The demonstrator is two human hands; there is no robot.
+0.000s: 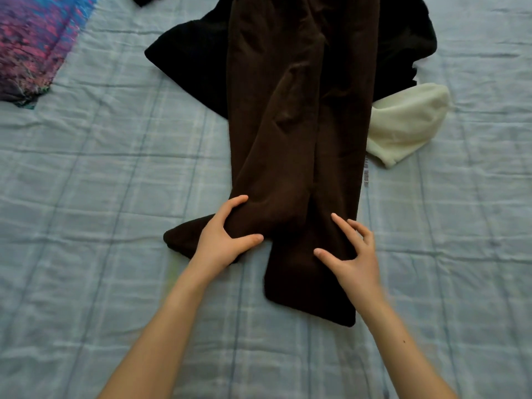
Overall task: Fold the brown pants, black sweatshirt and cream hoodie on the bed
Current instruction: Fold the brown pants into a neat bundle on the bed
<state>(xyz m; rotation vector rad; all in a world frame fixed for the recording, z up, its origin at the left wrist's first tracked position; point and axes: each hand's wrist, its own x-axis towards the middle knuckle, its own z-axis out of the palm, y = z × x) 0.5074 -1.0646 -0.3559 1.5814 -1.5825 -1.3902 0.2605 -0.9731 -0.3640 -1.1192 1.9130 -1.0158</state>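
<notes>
Pants (288, 125) lengthwise, hems toward near edge of bed (115, 168). Left hand (221, 237) gripping leg splayed leftward; right hand (354, 254) spread on straight leg, holding nothing.

The pants (290, 125) are a plain dark brown, the sweatshirt (190, 59) under them plain black, and the hoodie (408, 119) a plain cream. The bed (100, 168) wears a pale blue-grey cover crossed by a faint plaid of lighter and darker lines. At its far left corner lies a cloth (31, 41) mottled in pink, purple and blue with a teal edge.

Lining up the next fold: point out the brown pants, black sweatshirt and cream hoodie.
brown pants (296, 110), head view, mid-thigh fabric.
black sweatshirt (195, 59), head view, flap left of the pants.
cream hoodie (403, 122), head view, exposed patch right of the pants.
</notes>
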